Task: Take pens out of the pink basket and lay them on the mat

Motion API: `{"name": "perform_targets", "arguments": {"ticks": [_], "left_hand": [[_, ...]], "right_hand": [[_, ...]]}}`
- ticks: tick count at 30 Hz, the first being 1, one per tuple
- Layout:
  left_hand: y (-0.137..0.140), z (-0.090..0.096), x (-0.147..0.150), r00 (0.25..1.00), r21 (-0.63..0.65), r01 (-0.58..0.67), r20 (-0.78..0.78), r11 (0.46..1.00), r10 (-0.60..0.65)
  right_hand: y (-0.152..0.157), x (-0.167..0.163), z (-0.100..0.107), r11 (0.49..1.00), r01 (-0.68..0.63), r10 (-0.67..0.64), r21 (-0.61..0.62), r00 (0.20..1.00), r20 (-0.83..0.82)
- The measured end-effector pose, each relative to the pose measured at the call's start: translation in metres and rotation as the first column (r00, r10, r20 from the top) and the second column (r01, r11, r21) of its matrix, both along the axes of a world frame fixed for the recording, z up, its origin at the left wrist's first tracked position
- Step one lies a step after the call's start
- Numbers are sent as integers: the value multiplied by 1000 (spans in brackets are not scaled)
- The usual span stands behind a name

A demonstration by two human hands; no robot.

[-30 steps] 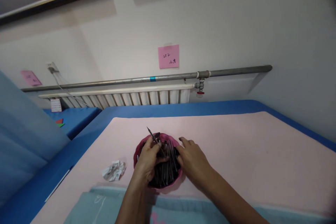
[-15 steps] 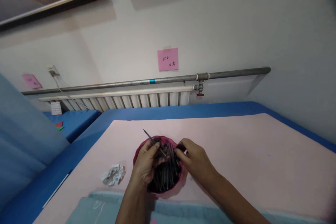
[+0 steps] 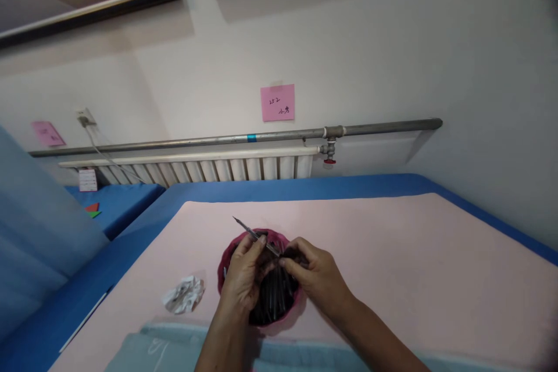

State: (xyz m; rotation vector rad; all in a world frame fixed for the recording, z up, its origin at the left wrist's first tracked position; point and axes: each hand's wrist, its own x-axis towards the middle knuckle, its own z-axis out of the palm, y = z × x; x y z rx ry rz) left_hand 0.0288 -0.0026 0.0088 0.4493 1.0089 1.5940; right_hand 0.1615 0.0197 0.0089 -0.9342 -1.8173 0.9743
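My left hand (image 3: 244,270) is closed around a slim pen (image 3: 249,231), its thin dark tip pointing up and to the left. My right hand (image 3: 314,270) pinches a small dark piece (image 3: 291,254) at the pen's lower right end; I cannot make out what it is or whether it is joined to the pen. Below both hands sits a round dark-pink basket (image 3: 221,267) with a wavy rim. Many dark, slender pens (image 3: 274,299) fill it, partly hidden by my hands.
Crumpled white paper (image 3: 185,294) lies left of the basket on the pink sheet (image 3: 383,267). A light-blue cloth (image 3: 139,351) runs along the near edge. Behind the blue bed edge (image 3: 296,187) are a radiator (image 3: 235,168) and a pipe with a red-handled valve (image 3: 330,154).
My right hand has moved left from the basket's right rim, bringing the dark piece to the pen's lower end. The left hand still holds the pen. The view has shifted slightly.
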Motion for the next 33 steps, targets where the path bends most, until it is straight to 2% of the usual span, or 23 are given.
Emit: {"name": "perform_targets", "arguments": {"ticks": [5,10,16,19,23,25,27,33], "left_hand": [[0,-1,1,1000,4,13,-1,1000,-13],[0,-2,1,1000,-4,5,11,1000,-5],[-1,-1,4,999,-18,25,-32,1000,-25],[-2,0,4,997,-16,52,-49,999,-52],[-1,-1,2,998,-42,54,-32,998,-55],[-1,-2,0,999,-41,35,-22,999,-36],[0,-4,-2,1000,-42,10,-26,999,-11],[0,-3,-1,999,-44,12,-29,999,-13]], "right_hand": [[-1,1,-2,993,55,-63,107,995,76],[0,2,-6,979,38,-69,202,986,152],[-2,6,-7,936,-26,-51,351,977,208],[-3,5,-6,961,-15,-35,276,984,173],[-2,2,-5,1000,21,-22,6,999,43],[-2,1,-4,999,14,-13,-48,1000,28],[-2,1,-5,1000,11,-10,-7,997,80],[0,5,-12,965,-9,-50,264,975,216]]}}
